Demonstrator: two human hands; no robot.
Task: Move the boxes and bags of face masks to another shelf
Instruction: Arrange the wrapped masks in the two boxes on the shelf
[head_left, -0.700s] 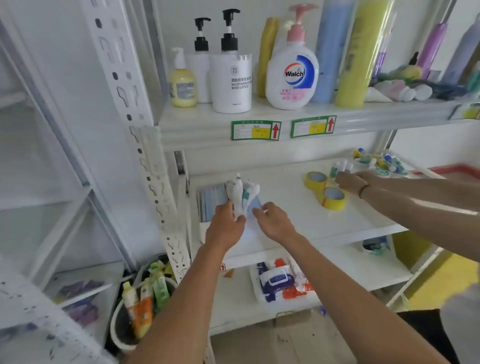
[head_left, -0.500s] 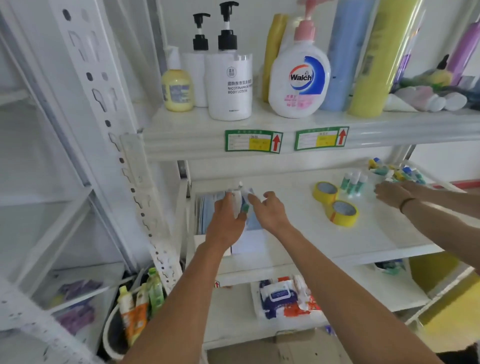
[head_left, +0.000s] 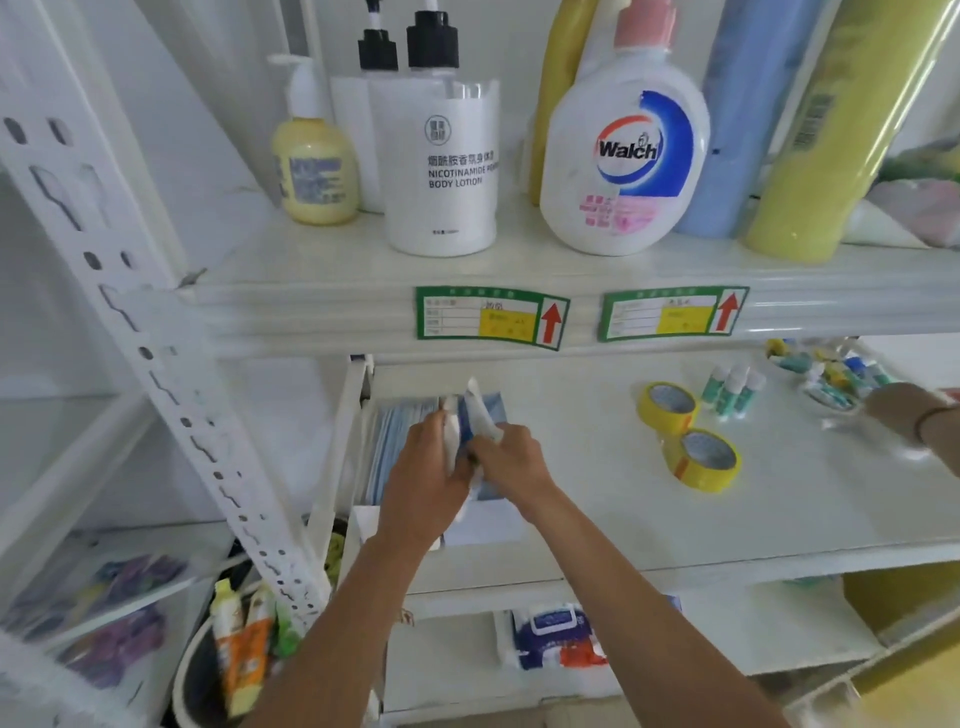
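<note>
An open white box of blue face masks (head_left: 397, 452) lies at the left end of the middle shelf (head_left: 597, 499). Both my hands are over it, close together. My left hand (head_left: 421, 480) grips a bunch of small white packets (head_left: 475, 410) that stick up between the hands. My right hand (head_left: 511, 460) curls round the same bunch from the right. The fingers hide most of the packets, so what they hold inside is unclear. The near part of the box shows below my wrists.
Two yellow tape rolls (head_left: 696, 452), small green-capped bottles (head_left: 732, 387) and another person's hand (head_left: 904, 415) are on the right of the same shelf. Soap and lotion bottles (head_left: 441, 171) stand on the shelf above. Wipes (head_left: 550, 634) lie below; a bucket of tubes (head_left: 244, 654) sits at lower left.
My hands have come closer together on the packets over the mask box. The view has moved nearer to the shelf. The other person's hand has drawn off to the right.
</note>
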